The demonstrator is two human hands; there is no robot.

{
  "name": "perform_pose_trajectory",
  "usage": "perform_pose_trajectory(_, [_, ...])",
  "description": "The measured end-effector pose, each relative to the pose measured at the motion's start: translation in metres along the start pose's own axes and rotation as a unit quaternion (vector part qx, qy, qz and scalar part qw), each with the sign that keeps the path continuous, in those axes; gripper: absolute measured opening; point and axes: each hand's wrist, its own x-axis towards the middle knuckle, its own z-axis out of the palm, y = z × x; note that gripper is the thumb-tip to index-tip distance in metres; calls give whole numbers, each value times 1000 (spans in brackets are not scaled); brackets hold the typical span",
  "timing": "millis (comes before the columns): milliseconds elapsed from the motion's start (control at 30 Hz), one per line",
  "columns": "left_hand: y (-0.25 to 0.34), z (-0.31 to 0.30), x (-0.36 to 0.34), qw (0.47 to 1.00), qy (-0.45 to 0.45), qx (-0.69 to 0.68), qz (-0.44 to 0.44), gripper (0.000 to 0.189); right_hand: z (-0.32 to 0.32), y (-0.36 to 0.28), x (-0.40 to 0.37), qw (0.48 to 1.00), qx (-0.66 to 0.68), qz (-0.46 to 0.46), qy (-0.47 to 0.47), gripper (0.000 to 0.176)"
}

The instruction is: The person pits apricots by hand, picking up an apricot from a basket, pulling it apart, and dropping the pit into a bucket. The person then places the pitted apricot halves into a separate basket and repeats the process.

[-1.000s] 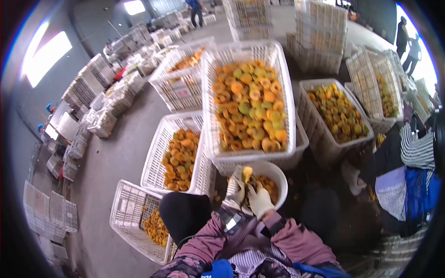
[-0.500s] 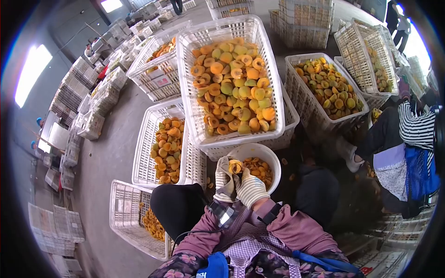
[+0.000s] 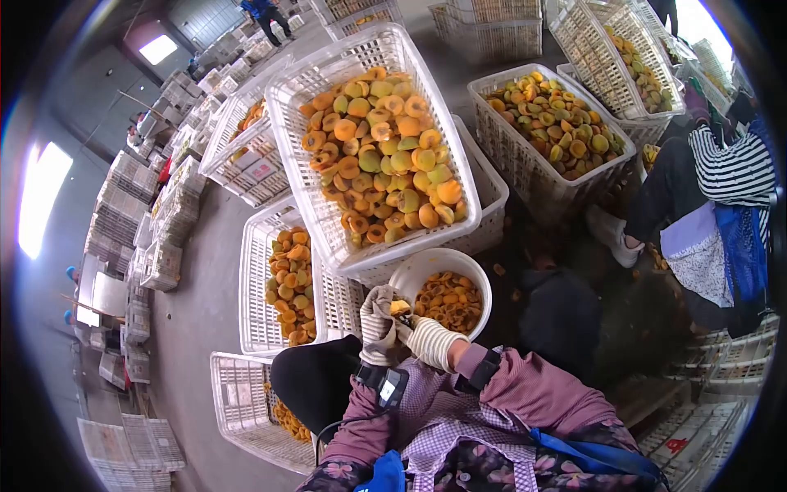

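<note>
My left hand (image 3: 379, 325), in a striped, soiled glove, is closed around a fruit piece (image 3: 400, 308), of which only a little orange flesh shows. My right hand (image 3: 434, 343), in a striped glove, is closed against it, and a small dark object shows at its fingers, too hidden to name. Just beyond both hands stands a white bucket (image 3: 484, 289) with orange fruit pieces (image 3: 449, 302) in it. Behind the bucket, a large white crate (image 3: 295, 176) full of halved orange and green-tinged fruit (image 3: 381, 156) rests on another crate.
To the left are a crate of halves (image 3: 254, 287) and a lower crate of orange pieces (image 3: 234, 394). A full crate (image 3: 512, 135) stands at the right. A person in a striped top (image 3: 732, 164) sits at the far right. Stacked crates line the left side.
The view has turned, so the crates appear shifted left. Both hands sit lower and further left, and less of the fruit piece shows between them. A standing person shows more fully at the top.
</note>
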Motion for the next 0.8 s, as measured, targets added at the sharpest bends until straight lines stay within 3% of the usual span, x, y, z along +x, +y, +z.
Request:
perform_pose_trajectory(33, [-1,0,0,1000,6,-1,-17,15,-1,-5,-3,1000,-2,-4,0,32])
perform_pose_trajectory(67, [-2,0,-3,999,-5,41,2,22,-2,-11,-9,997,-25,67,15,31])
perform_pose_trajectory(100, [-14,-2,-11,992,-27,72,102,23,-5,-18,-13,989,-49,137,31,31])
perform_pose_trajectory(133, [-19,-13,-6,999,-42,12,9,29,-3,-18,-13,989,-3,143,29,29])
perform_pose_trajectory(167, [-18,-25,3,995,-57,-49,-71,37,14,4,-14,990,91,93,51,27])
perform_pose_trajectory(200, [-11,-4,-12,993,-59,80,66,21,24,19,-11,979,69,-137,131,26])
perform_pose_trajectory(233, [1,-4,-10,984,-79,158,21,20,15,11,-14,975,128,-156,89,25])
perform_pose_trajectory(267, [24,-2,-7,980,-135,124,-75,24,3,1,-18,967,187,-169,46,25])
perform_pose_trajectory(300, [42,0,-4,962,-193,87,-175,30,-6,-18,-28,944,323,21,-64,26])
perform_pose_trajectory(333, [-14,-43,9,967,-164,186,58,43,-15,-36,-38,865,431,233,-112,28])
perform_pose_trajectory(367, [2,-35,18,967,-163,183,74,43,-31,-54,-48,854,430,249,-153,34])
perform_pose_trajectory(400, [30,-19,26,993,-65,11,99,42,-25,-51,-47,847,454,247,-121,35])
perform_pose_trajectory(433, [61,-1,31,979,32,-164,115,42,-16,-46,-48,838,479,245,-89,36])
perform_pose_trajectory(467, [87,15,36,927,124,-333,122,42,-21,-51,-48,809,513,282,-54,35])
perform_pose_trajectory(500, [101,24,44,839,208,-489,119,41,-26,-54,-47,775,547,316,-19,34])
perform_pose_trajectory(533, [90,18,66,856,191,-472,89,35,-12,-33,-34,770,562,302,26,32])
perform_pose_trajectory(567, [63,8,102,944,63,-314,82,32,-13,-34,-31,767,579,269,68,29])
perform_pose_trajectory(600, [28,-1,144,976,3,-218,-3,24,-9,-22,-24,765,588,255,66,29])
perform_pose_trajectory(633, [-34,-37,205,963,-159,216,24,25,-8,-11,-15,763,596,242,64,28])
perform_pose_trajectory(667, [-96,-72,266,759,-267,567,175,31,-14,-17,-13,766,593,238,66,28])
perform_pose_trajectory(700, [0,31,189,687,-203,687,-124,48,-21,-27,-16,762,588,252,101,28])
perform_pose_trajectory(733, [22,70,172,583,-196,772,-160,52,-26,-33,-16,757,581,266,136,28])
perform_pose_trajectory(767, [-1,61,180,578,-191,788,-88,57,-29,-33,-13,758,579,265,138,28])
perform_pose_trajectory(800, [-6,56,192,569,-229,782,-114,52,-27,-32,-14,749,591,263,142,28])
